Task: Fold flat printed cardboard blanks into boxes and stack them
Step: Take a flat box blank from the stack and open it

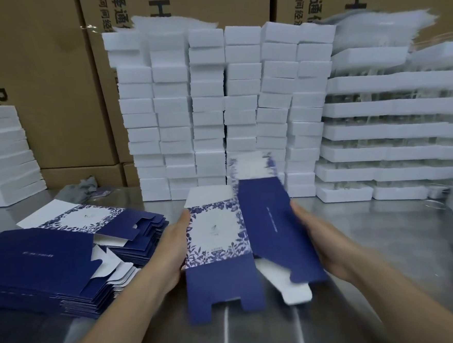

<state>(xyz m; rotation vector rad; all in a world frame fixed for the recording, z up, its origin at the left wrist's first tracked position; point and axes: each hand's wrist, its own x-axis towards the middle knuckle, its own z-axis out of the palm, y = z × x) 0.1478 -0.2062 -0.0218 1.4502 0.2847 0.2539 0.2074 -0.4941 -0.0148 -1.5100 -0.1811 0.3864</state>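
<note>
A blue and white printed cardboard blank (219,233) is held upright over the steel table, partly opened into a sleeve. Its white floral panel faces me and a dark blue side panel angles off to the right. My left hand (171,244) holds its left edge, with the fingers hidden behind the card. My right hand (315,234) grips the blue panel's right edge. Blue and white flaps hang loose at the bottom. A pile of flat printed blanks (65,260) lies at the left.
Tall columns of white foam blocks (216,113) stand behind the blank, with foam trays (394,132) at the right and more foam (1,155) at the far left. Brown cartons (52,76) form the back wall. The steel table (385,235) lies at the right.
</note>
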